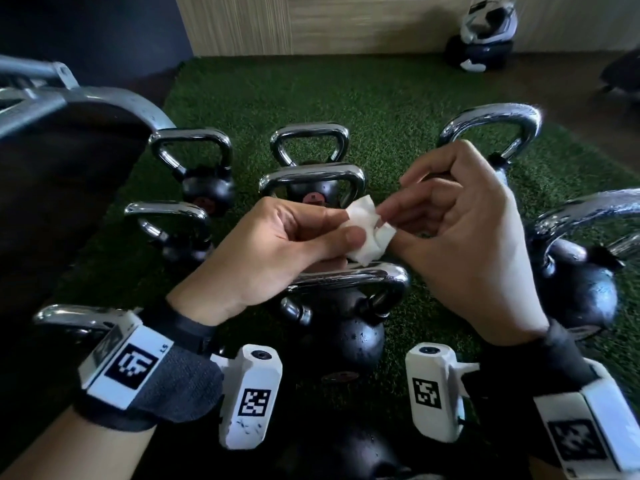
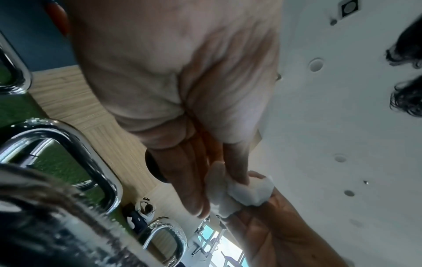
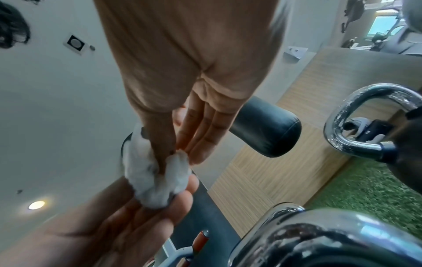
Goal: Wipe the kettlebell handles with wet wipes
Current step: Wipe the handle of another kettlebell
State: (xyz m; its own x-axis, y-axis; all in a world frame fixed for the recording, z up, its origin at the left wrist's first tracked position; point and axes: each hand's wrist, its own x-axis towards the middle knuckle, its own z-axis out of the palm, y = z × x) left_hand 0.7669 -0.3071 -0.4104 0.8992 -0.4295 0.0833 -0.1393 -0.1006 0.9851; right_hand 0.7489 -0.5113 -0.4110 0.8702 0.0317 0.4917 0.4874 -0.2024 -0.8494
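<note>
Both hands hold a small crumpled white wet wipe (image 1: 369,233) between them, just above the chrome handle (image 1: 363,275) of the nearest black kettlebell (image 1: 346,334). My left hand (image 1: 346,227) pinches the wipe's left side with thumb and fingers. From the right, my right hand (image 1: 389,223) pinches its upper edge. The left wrist view shows the wipe (image 2: 248,191) bunched at the fingertips; in the right wrist view the wipe (image 3: 155,180) lies against the left hand's fingers (image 3: 146,216). Several more chrome-handled kettlebells (image 1: 311,178) stand around on the green turf (image 1: 381,98).
A black padded bench on a metal frame (image 1: 69,161) crowds the left side. A big kettlebell (image 1: 581,278) stands close on the right, and another one's handle (image 1: 491,123) rises behind the right hand. A helmet on a dark bag (image 1: 485,36) sits by the wooden wall.
</note>
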